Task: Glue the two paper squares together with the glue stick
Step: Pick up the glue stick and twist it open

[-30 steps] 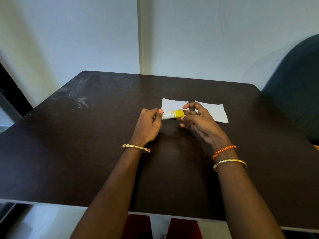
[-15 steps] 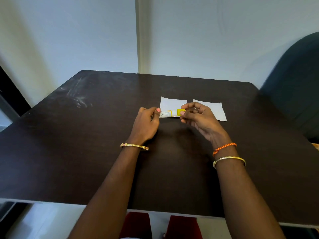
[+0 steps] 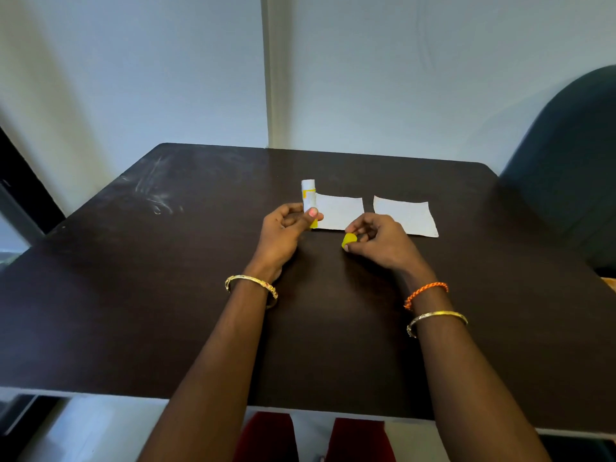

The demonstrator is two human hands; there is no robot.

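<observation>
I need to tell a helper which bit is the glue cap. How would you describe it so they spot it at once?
Start at the dark table and find the two white paper squares near its far side. Just in front of them, the right hand pinches the glue cap: small, round and yellow, unlike the taller white glue stick in the left hand.

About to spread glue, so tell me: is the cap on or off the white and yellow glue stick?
Off. The left hand holds the white and yellow glue stick upright; the right hand pinches the yellow cap apart.
</observation>
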